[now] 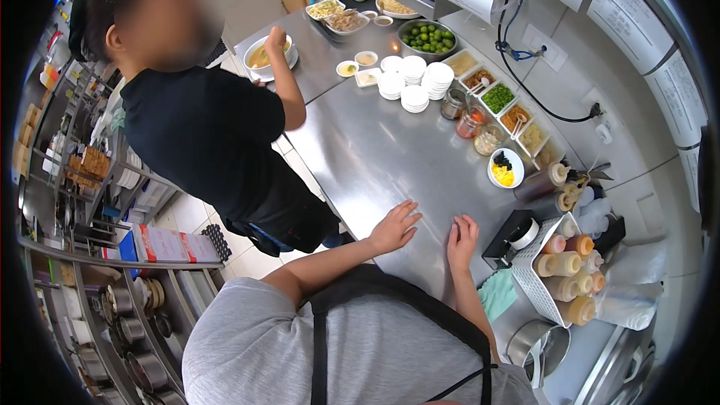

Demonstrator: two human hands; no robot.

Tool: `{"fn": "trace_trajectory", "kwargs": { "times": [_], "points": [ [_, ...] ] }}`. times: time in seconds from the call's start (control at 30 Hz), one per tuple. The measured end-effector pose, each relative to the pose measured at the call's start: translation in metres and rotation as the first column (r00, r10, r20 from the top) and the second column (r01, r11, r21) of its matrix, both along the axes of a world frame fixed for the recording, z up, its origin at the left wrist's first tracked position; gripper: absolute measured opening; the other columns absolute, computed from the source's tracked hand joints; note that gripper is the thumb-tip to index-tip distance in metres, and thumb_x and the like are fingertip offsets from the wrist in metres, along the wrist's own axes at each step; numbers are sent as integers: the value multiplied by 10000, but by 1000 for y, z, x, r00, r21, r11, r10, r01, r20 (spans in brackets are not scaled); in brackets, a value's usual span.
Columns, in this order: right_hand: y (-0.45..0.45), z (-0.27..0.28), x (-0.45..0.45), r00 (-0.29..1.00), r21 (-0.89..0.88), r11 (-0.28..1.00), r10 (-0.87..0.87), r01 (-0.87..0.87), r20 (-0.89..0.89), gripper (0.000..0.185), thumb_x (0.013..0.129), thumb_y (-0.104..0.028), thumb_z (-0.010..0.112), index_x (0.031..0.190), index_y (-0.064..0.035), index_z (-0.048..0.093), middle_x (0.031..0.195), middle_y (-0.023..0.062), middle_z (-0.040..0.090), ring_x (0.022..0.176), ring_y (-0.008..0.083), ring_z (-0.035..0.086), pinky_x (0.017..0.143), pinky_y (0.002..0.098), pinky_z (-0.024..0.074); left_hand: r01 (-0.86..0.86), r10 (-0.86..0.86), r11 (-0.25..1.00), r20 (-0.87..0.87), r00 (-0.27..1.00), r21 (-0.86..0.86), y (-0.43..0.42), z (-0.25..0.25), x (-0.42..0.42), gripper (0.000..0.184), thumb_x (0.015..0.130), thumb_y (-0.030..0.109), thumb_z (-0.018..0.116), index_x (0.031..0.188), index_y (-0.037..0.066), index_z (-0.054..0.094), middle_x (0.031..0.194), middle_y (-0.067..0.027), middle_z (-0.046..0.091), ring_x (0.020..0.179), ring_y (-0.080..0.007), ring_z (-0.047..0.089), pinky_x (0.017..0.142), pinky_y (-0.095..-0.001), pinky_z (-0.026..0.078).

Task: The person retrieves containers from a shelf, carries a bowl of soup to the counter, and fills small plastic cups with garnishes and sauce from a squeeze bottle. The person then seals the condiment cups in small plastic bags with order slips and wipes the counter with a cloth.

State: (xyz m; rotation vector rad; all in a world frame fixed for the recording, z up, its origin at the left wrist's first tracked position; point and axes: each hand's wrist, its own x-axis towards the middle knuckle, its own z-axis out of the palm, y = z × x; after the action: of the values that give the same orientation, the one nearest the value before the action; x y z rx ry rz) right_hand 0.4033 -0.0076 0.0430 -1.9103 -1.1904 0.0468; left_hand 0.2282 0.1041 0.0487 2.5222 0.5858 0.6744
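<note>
My left hand [396, 226] rests over the steel counter [360, 157] near its front edge, fingers spread and holding nothing. To its right, my right hand [463, 240] lies on the counter with loosely bent fingers, also without anything in it. Nearest to the right hand is a black holder with a white roll [523, 234]. Beyond it stands a white bowl [505, 169] with yellow pieces and something dark inside. A green cloth [496, 294] lies beside my right forearm.
A person in black [210, 127] stands at left, one hand over a soup bowl [268, 56]. Stacked white dishes [414, 71], glass jars [471, 121], topping containers [498, 97] and green limes [427, 36] line the back. A basket of squeeze bottles [551, 266] and a pot [538, 345] stand right.
</note>
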Motion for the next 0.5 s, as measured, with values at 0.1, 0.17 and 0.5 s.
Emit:
{"fn": "trace_trajectory", "kwargs": {
  "times": [0.1, 0.17, 0.5],
  "points": [
    [0, 1, 1, 1000, -6, 1000, 5, -5, 13, 179, 801, -44, 530, 968, -20, 588, 1075, 139, 504, 966, 305, 492, 839, 385, 401, 4, -4, 1000, -5, 1000, 9, 0, -1, -1, 360, 790, 148, 573, 1127, 42, 506, 1255, -178, 408, 1205, -339, 360, 978, -413, 334],
    [0, 0, 1, 1000, 1, 1000, 6, -6, 24, 175, 803, -43, 527, 966, -19, 588, 1071, 140, 505, 964, 306, 492, 837, 385, 401, 9, -8, 1000, -23, 1000, 13, 0, 0, 0, 357, 807, 164, 552, 1136, 34, 499, 1262, -176, 403, 1216, -329, 349, 988, -403, 324],
    [-2, 1, 1, 1000, 11, 1000, -28, 28, 12, 224, 771, -39, 547, 991, -21, 582, 1066, 143, 512, 973, 309, 494, 852, 374, 400, 30, -31, 1000, 11, 999, 5, -1, 0, 3, 362, 760, 121, 595, 1104, 47, 510, 1226, -169, 426, 1176, -361, 377, 957, -419, 347]
  ]
}}
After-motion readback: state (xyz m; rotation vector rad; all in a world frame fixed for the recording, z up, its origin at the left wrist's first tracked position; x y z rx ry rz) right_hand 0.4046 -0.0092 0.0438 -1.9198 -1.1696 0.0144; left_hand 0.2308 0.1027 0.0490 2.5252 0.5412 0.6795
